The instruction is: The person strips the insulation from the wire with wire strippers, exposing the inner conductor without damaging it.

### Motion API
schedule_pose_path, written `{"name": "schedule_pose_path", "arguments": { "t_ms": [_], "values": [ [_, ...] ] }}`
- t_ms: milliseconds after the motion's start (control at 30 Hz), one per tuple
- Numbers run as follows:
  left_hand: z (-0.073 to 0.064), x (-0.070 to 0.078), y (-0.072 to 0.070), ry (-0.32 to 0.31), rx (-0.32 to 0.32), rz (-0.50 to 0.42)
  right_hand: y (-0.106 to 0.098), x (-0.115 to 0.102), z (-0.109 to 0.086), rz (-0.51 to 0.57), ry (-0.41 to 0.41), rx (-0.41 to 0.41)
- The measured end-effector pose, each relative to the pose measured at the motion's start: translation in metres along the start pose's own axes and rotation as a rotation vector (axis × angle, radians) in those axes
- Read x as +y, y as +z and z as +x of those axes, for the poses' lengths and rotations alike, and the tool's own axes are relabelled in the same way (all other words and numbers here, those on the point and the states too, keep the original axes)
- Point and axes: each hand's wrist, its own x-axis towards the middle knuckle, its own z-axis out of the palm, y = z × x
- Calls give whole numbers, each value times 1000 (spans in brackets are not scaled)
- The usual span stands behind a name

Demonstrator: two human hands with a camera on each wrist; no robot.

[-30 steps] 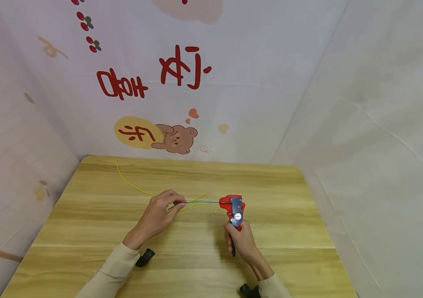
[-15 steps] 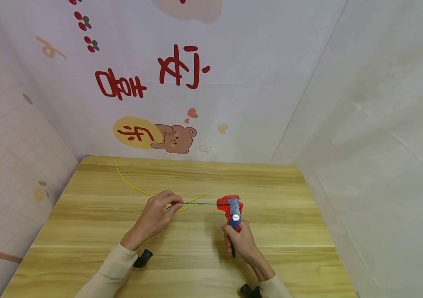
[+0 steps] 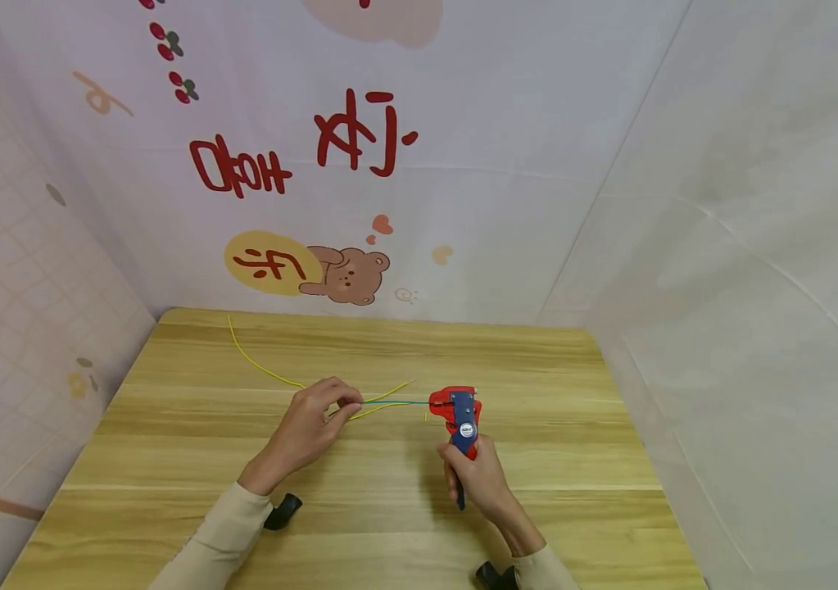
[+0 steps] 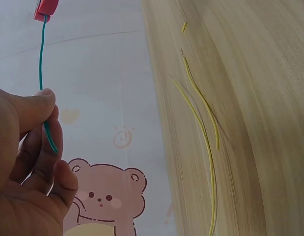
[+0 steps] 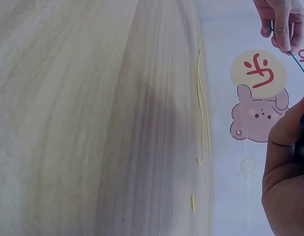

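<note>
In the head view my left hand [image 3: 311, 416] pinches a thin green wire [image 3: 396, 402] between thumb and forefinger. Its short tail hangs past the fingers in the left wrist view. The wire runs straight to the right, its other end in the mouth of a red and blue wire stripper [image 3: 465, 414]. My right hand [image 3: 479, 477] grips the stripper's handles, with the tool's head pointing left. Beneath the green wire, yellow wires [image 4: 207, 132] lie on the table, and their tips look bare. The right wrist view shows only part of the stripper, at its edge.
Small cut yellow pieces [image 5: 193, 203] lie on the wooden table [image 3: 573, 459] below the stripper. A longer yellow wire stretch [image 3: 260, 366] curves toward the table's back left. Black curved objects [image 3: 283, 511] sit by both cuffs. Printed white cloth [image 3: 492, 246] encloses the back and sides.
Both hands, with the green wire and the wire stripper, have shifted slightly left since a second ago. The stripper's head has tilted a little. Both grips stay the same.
</note>
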Motion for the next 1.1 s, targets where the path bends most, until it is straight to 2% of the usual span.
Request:
{"name": "schedule_pose_path", "arguments": {
  "t_ms": [300,667,1100],
  "values": [
    [0,0,-1,-2,-11,7,-1,0,0,30,7,-6],
    [1,-2,0,0,-2,7,-3,1,0,18,-2,-13],
    [-2,-5,-2,-31,17,25,-8,0,-1,59,15,8]
  ]
}}
